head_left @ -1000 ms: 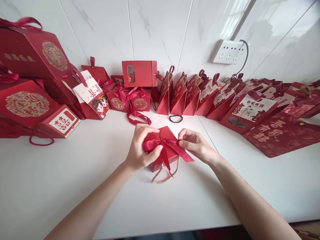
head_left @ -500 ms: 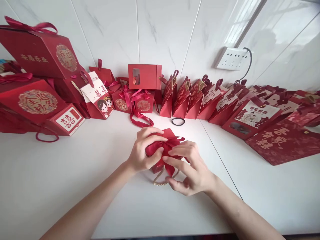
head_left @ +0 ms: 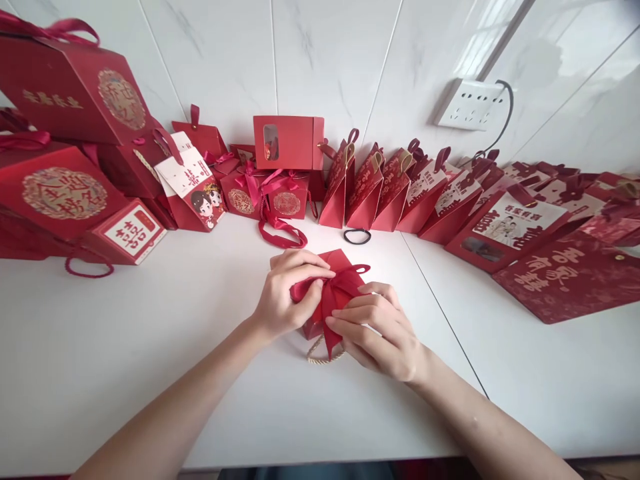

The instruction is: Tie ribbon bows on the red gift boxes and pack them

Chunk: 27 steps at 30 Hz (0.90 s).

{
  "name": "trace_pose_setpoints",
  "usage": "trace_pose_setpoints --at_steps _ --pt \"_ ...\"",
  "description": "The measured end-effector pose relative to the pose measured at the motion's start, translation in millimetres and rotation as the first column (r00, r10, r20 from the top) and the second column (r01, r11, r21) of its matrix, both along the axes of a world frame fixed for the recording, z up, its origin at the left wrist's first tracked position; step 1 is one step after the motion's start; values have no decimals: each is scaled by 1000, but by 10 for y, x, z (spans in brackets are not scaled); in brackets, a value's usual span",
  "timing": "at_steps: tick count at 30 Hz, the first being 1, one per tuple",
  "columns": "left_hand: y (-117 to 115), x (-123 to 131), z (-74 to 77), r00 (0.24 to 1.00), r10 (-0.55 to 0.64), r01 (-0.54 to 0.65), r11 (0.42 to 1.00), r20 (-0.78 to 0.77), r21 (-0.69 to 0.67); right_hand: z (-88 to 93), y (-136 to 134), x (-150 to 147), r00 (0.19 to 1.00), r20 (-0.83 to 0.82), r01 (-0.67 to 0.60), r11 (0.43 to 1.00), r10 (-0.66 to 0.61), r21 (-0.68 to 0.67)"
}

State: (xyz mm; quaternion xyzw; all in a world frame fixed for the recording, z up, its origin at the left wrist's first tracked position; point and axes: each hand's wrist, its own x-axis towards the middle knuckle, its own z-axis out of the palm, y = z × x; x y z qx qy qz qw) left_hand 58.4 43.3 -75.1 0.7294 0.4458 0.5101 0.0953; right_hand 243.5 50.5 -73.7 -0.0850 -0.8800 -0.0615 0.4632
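Note:
A small red gift box (head_left: 340, 261) with a red satin ribbon (head_left: 334, 297) and a beige rope handle (head_left: 316, 355) lies on the white counter (head_left: 125, 347) in the middle. My left hand (head_left: 285, 297) pinches the ribbon's left loop against the box. My right hand (head_left: 377, 333) curls round the ribbon's tail and the box's front right side. Both hands are closed on the ribbon.
Many red gift boxes and bags line the marble wall: large boxes (head_left: 65, 193) at left, small ribboned boxes (head_left: 280, 200) behind, a row of standing bags (head_left: 380, 193) and flat bags (head_left: 565, 273) at right. A black hair tie (head_left: 357, 236) lies behind the box. A wall socket (head_left: 470, 103) sits upper right.
My right hand moved from the ribbon's right end in to the front of the box and closed over the ribbon tail. The stretched ribbon is now gathered. My left hand stayed.

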Motion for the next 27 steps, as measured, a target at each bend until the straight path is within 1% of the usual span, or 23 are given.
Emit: trace_pose_setpoints --at_steps 3,6,15,17,19,21,24,27 --pt "-5 -10 29 1000 -11 11 997 6 -77 4 -49 -20 1000 7 -7 999 8 -51" --pt "-4 -21 43 998 -34 40 990 44 -132 11 -79 -31 999 10 -34 996 35 -86" --pt "9 -18 45 994 -44 58 989 101 -134 -53 -92 -75 995 -10 -98 993 97 -62" --pt "11 -27 51 995 -39 53 988 92 -147 -34 -65 -51 991 -29 -135 989 134 -67" --pt "18 -40 56 996 -31 44 986 82 -162 12 8 9 985 -93 -155 984 147 -84" --pt "27 -50 61 997 -29 41 986 76 -162 64 118 90 983 -162 -103 992 89 -79" --pt "25 -55 81 997 -43 49 993 61 -110 97 267 178 990 -142 16 999 -20 -34" --pt "24 -94 58 999 -32 32 999 19 -13 26 347 159 996 -87 10 1000 -10 -7"
